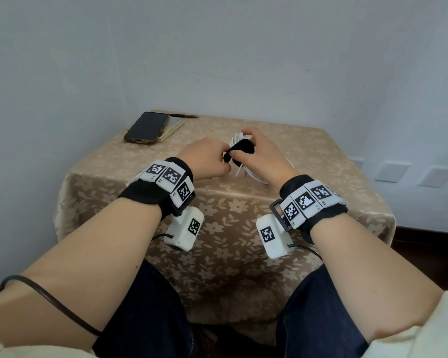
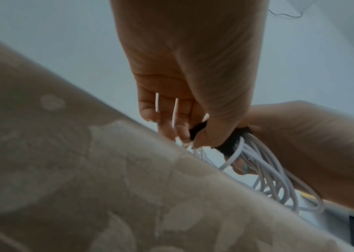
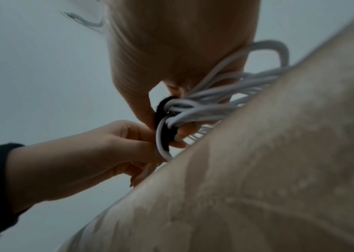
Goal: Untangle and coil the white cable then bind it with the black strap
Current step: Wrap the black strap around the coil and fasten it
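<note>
Binding is the step in hand: the white cable [image 1: 239, 137] is already gathered into a coil and the black strap [image 1: 239, 150] is wrapped round its bundled strands, held just above the table [image 1: 308, 161] between the two hands. The right hand [image 1: 263, 157] curls round the coil, thumb and fingers clamping the strands where the strap crosses them, with the rest of the loops trailing down toward the cloth beneath its wrist. The left hand [image 1: 204, 160] pinches the free end of the strap between thumb and fingertips, its other fingers tucked under. Both forearms reach forward over the table edge, wrists raised, knuckles nearly meeting. The next move, as I judge it, calls for pulling that end snug round the bundle and pressing it down on itself while the right hand keeps the loops from springing apart.
</note>
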